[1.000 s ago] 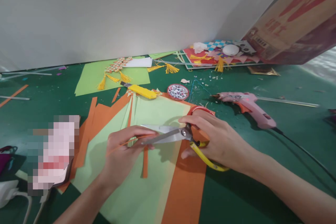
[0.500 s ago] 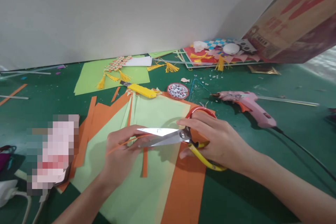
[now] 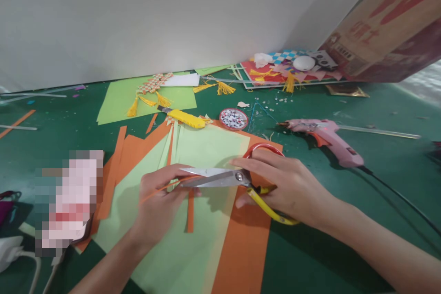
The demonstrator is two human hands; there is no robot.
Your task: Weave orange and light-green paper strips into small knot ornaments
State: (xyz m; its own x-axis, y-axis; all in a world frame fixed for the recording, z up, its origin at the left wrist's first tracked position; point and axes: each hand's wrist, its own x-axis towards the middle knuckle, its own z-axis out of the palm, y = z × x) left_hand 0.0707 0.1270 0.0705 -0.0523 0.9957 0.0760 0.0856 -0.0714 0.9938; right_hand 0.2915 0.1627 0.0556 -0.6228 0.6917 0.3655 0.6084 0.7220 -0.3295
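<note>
My right hand [image 3: 280,179] grips a pair of scissors [image 3: 220,178] with one red and one yellow handle, the blades slightly apart and pointing left. Pinched in my left hand [image 3: 161,197] is a thin orange paper strip [image 3: 160,189], whose end reaches between the blade tips. Below both hands lie light green paper sheets [image 3: 172,248] over orange paper [image 3: 246,234]. Another short orange strip [image 3: 190,213] rests on the green sheet under my left hand. A yellow utility knife [image 3: 186,118] lies at the top edge of the papers.
On the right is a pink glue gun [image 3: 330,140] with its cord trailing off. A round dish of small beads [image 3: 233,119] stands beyond the papers. Yellow tassels [image 3: 222,87] and a woven paper piece [image 3: 155,83] lie near the wall. A phone [image 3: 74,197], pixelated, is at left.
The scissor blades have closed a little, and the upper blade no longer glints. My left hand stays almost still with the strip.
</note>
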